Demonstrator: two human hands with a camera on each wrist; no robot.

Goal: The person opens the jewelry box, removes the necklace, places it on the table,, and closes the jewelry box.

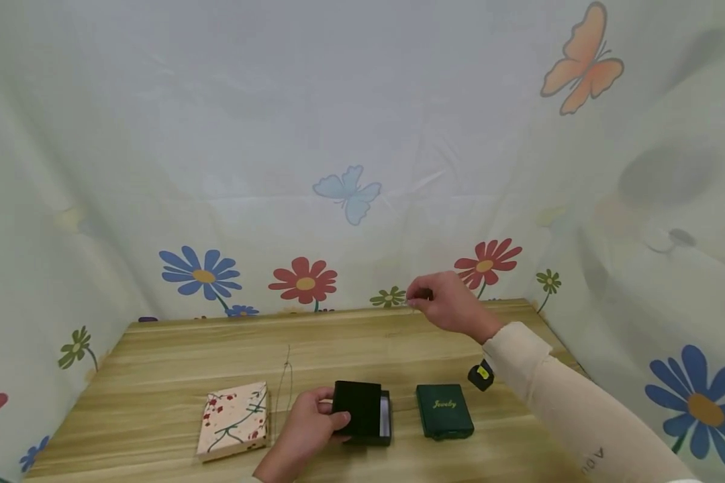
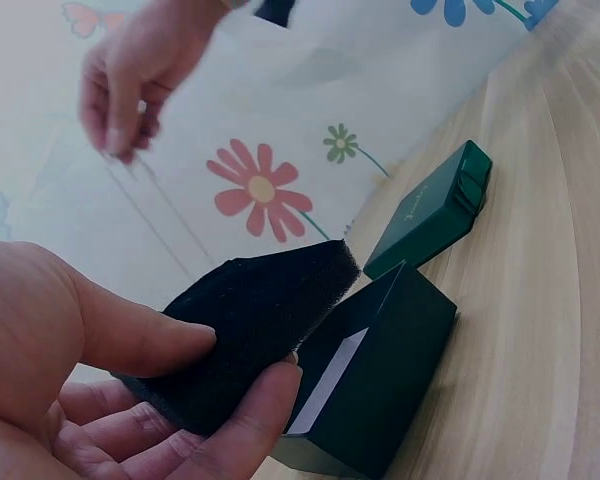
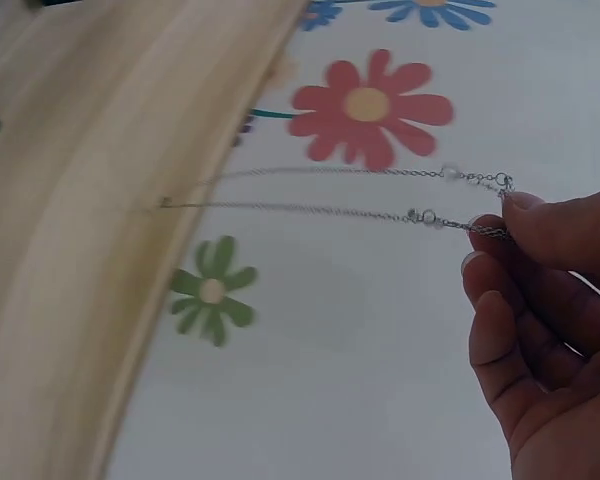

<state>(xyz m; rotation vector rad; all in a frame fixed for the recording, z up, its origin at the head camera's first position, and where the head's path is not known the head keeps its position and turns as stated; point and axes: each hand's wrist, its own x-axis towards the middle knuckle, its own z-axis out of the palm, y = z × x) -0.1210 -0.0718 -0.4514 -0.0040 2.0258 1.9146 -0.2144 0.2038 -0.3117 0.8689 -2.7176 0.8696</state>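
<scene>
My left hand [image 1: 311,422] holds a square black foam pad [image 2: 250,320] with the thumb on top and fingers beneath. The pad is tilted at the mouth of an open dark green box base [image 2: 400,370], with a white strip showing inside. Higher up, toward the back of the table, my right hand [image 1: 450,305] pinches a thin silver necklace chain [image 3: 355,212] between thumb and fingertips. Its two strands hang down as a long loop, with small clear beads near the fingers. Right of the base lies the green lid [image 1: 446,410] marked "Jewelry".
A cream box with a floral pattern [image 1: 234,419] lies on the wooden table [image 1: 175,355] at the left. Beside it is a thin looped cord [image 1: 287,365]. A small black and yellow tape measure [image 1: 480,376] sits under the right forearm. A flower-print curtain [image 1: 248,134] surrounds the table.
</scene>
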